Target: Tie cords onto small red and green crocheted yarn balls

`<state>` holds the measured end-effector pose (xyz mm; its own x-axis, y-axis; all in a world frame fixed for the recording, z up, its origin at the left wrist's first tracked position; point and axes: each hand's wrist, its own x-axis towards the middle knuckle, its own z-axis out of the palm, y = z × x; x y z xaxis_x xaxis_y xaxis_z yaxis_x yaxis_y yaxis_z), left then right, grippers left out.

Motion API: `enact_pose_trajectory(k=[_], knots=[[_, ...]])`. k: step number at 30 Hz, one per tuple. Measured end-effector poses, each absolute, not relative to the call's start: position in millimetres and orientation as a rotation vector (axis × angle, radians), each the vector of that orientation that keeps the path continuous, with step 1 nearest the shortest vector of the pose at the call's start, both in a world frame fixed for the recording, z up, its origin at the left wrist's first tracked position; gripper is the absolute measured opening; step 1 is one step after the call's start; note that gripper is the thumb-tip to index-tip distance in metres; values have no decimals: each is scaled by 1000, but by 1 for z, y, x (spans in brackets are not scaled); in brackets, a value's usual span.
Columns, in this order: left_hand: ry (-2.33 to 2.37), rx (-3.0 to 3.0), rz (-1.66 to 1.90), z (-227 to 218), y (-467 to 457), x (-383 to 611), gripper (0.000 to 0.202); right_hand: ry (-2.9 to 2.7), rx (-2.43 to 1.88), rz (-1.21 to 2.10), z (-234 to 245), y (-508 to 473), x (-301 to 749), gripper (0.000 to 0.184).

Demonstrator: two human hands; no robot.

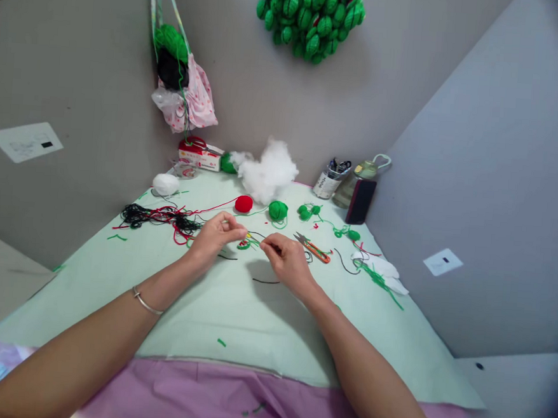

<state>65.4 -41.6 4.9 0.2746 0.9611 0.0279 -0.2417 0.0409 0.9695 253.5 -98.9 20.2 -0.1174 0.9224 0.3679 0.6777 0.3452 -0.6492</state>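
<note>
While the left hand (221, 232) pinches the small piece (243, 245) and the right hand (283, 255) a green strand (255, 240), pull gently and evenly, lest it snag.

Soft light casts faint shadows below the hands (287, 259); right corners darken

the left hand (214, 239), a thin silver metal bangle (147, 300) on its forearm, pinches a small red, white and green yarn piece (243, 245). the right hand (282, 257) is pinched together nearby, orange-handled metal snips (321, 253) beside it. beyond lie a round red yarn ball (243, 204) and fluffy white stuffing (272, 173).
</note>
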Motion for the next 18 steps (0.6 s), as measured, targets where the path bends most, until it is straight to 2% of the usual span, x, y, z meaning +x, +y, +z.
enact_pose_trajectory(k=[7, 10, 13, 14, 18], knots=[[852, 1244, 1183, 10, -32, 54, 36, -1651, -1368, 599, 31, -93, 269, 24], [908, 1212, 1371, 16, -18, 38, 35, -1386, -1218, 649, 45, -86, 305, 33], [961, 1119, 1599, 30, 0, 11, 37, -1079, -1082, 552, 64, -82, 359, 42], [969, 1102, 1628, 35, 4, 1, 35, -981, -1053, 532, 69, -82, 379, 41], [1050, 1089, 1725, 53, 11, -28, 25, -615, -962, 451, 80, -91, 448, 13]])
